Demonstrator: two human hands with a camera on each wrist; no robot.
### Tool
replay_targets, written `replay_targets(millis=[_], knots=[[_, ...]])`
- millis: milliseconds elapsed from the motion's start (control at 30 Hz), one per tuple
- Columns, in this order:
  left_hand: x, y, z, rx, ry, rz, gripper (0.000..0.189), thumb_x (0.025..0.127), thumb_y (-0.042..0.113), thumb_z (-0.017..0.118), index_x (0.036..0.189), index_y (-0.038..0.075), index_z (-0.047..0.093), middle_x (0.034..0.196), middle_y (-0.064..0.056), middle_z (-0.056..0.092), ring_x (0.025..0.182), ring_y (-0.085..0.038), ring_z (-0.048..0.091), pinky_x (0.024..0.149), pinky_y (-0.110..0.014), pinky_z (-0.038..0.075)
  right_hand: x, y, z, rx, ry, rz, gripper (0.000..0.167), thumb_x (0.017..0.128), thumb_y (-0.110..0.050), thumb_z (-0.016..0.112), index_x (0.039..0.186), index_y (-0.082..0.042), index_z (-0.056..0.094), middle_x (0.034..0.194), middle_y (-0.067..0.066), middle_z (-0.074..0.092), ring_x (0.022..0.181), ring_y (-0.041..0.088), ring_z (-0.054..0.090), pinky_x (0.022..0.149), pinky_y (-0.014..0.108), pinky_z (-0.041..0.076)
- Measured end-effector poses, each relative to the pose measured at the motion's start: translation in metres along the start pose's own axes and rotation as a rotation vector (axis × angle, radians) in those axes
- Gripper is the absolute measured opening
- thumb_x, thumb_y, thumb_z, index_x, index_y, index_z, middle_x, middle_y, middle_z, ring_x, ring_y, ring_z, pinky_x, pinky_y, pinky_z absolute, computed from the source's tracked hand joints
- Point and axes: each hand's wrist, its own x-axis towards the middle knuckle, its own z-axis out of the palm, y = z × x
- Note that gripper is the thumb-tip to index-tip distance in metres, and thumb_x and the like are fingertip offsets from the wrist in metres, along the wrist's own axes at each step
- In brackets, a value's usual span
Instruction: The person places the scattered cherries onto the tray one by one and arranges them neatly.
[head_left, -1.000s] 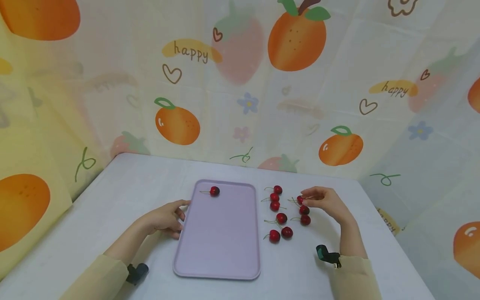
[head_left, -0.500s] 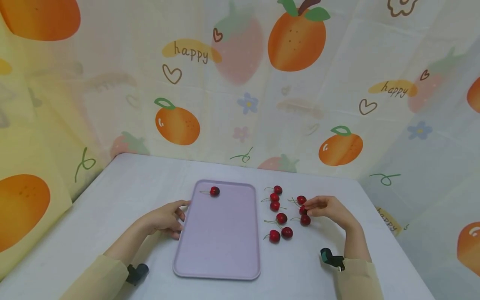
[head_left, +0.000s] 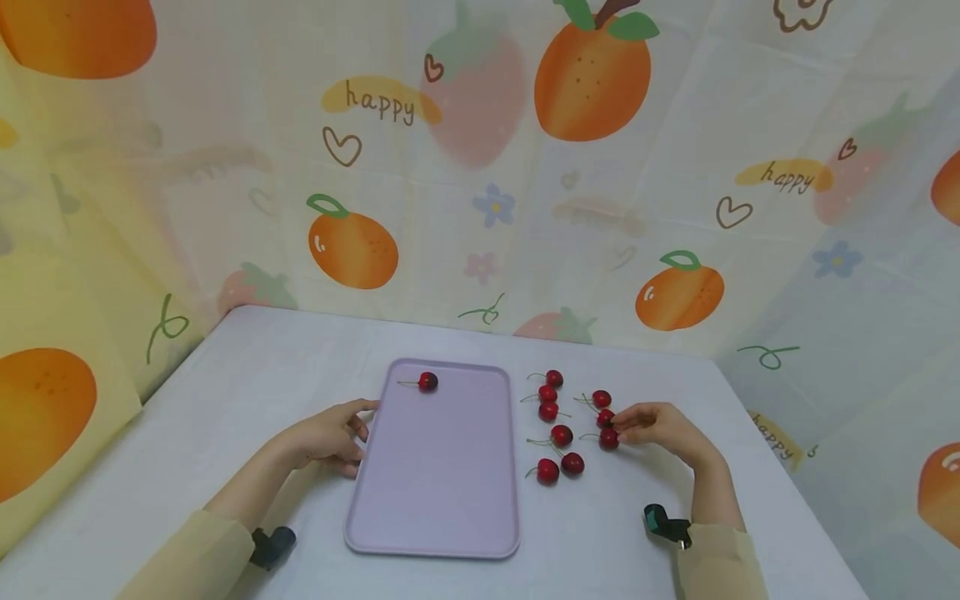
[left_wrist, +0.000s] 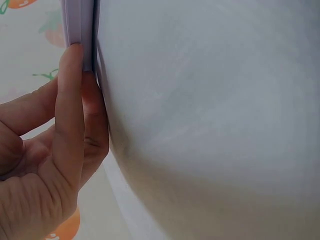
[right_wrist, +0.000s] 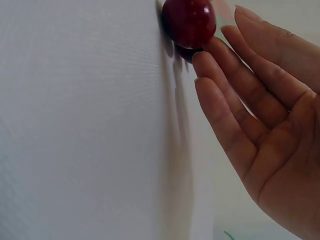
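Note:
My left hand touches the left rim of a pale purple tray with its fingertips. Close up in the left wrist view, fairly straight fingers meet the tray edge. One red cherry with a stem lies near the tray's far left corner. On the right, my right hand reaches to a column of 3 cherries, its fingertips at the middle cherry and thumb by the front cherry. Thumb and fingers stand apart beside a cherry in the right wrist view; contact is unclear.
Several more cherries with green stems lie between the tray and that column. A white table carries everything. Behind it hangs a fruit-patterned curtain. Dark wrist cameras sit at both cuffs.
My right hand has moved toward me along the column, from the far cherry past the middle one to near the front one. The left hand and tray hold their place.

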Motion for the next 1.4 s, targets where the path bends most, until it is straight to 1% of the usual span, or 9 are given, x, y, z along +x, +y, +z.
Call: replay_targets(millis=[167, 300, 400, 600, 800, 1200, 1400], knots=[[0.001, 0.0, 0.0, 0.021, 0.001, -0.002, 0.086, 0.08, -0.009, 0.065, 0.154, 0.003, 0.024, 0.109, -0.016, 0.047, 0.064, -0.015, 0.053, 0.058, -0.023, 0.056, -0.001, -0.001, 0.004, -0.014, -0.008, 0.0, 0.039, 0.088, -0.02, 0.072, 0.119, 0.001, 0.066, 0.113, 0.017, 0.072, 0.094, 0.01, 0.069, 0.083, 0.017, 0.054], [0.002, -0.001, 0.0, 0.014, 0.007, -0.005, 0.086, 0.079, -0.01, 0.065, 0.154, 0.004, 0.025, 0.108, -0.015, 0.047, 0.064, -0.015, 0.053, 0.058, -0.024, 0.057, 0.0, -0.003, 0.008, -0.032, -0.01, -0.01, 0.038, 0.087, -0.019, 0.073, 0.118, 0.002, 0.067, 0.11, 0.018, 0.073, 0.093, 0.012, 0.069, 0.08, 0.019, 0.055], [0.002, 0.0, 0.0, 0.006, 0.012, -0.009, 0.086, 0.079, -0.01, 0.064, 0.154, 0.005, 0.026, 0.108, -0.015, 0.047, 0.064, -0.015, 0.053, 0.058, -0.023, 0.057, 0.001, -0.003, 0.01, -0.047, 0.002, -0.001, 0.036, 0.087, -0.019, 0.073, 0.117, 0.0, 0.068, 0.106, 0.016, 0.073, 0.091, 0.013, 0.068, 0.079, 0.019, 0.055], [0.001, -0.001, 0.0, 0.007, 0.003, 0.0, 0.086, 0.079, -0.01, 0.064, 0.154, 0.004, 0.024, 0.108, -0.015, 0.046, 0.063, -0.014, 0.053, 0.058, -0.023, 0.057, 0.004, -0.003, 0.014, -0.11, 0.033, 0.012, 0.033, 0.086, -0.018, 0.074, 0.115, -0.003, 0.07, 0.102, 0.011, 0.072, 0.091, 0.017, 0.063, 0.08, 0.024, 0.053], [0.001, -0.002, 0.0, 0.004, -0.001, 0.01, 0.087, 0.079, -0.011, 0.064, 0.154, 0.003, 0.024, 0.108, -0.015, 0.046, 0.063, -0.014, 0.053, 0.058, -0.024, 0.058, 0.005, -0.004, 0.016, -0.147, 0.028, 0.022, 0.031, 0.085, -0.018, 0.074, 0.113, -0.006, 0.071, 0.105, 0.01, 0.072, 0.093, 0.018, 0.061, 0.083, 0.026, 0.052], [0.002, -0.001, 0.0, -0.004, 0.002, -0.001, 0.087, 0.078, -0.011, 0.064, 0.154, 0.003, 0.024, 0.109, -0.015, 0.046, 0.063, -0.014, 0.054, 0.058, -0.024, 0.058, 0.006, -0.004, 0.017, -0.143, 0.009, 0.026, 0.033, 0.085, -0.019, 0.076, 0.114, -0.005, 0.07, 0.104, 0.009, 0.07, 0.092, 0.018, 0.061, 0.083, 0.027, 0.054], [0.001, -0.001, 0.0, -0.012, -0.002, 0.003, 0.087, 0.079, -0.012, 0.064, 0.154, 0.003, 0.024, 0.108, -0.015, 0.046, 0.064, -0.015, 0.053, 0.058, -0.024, 0.057, 0.005, -0.005, 0.016, -0.129, -0.009, 0.014, 0.033, 0.085, -0.018, 0.076, 0.114, -0.004, 0.07, 0.102, 0.009, 0.07, 0.091, 0.018, 0.061, 0.08, 0.024, 0.054]])
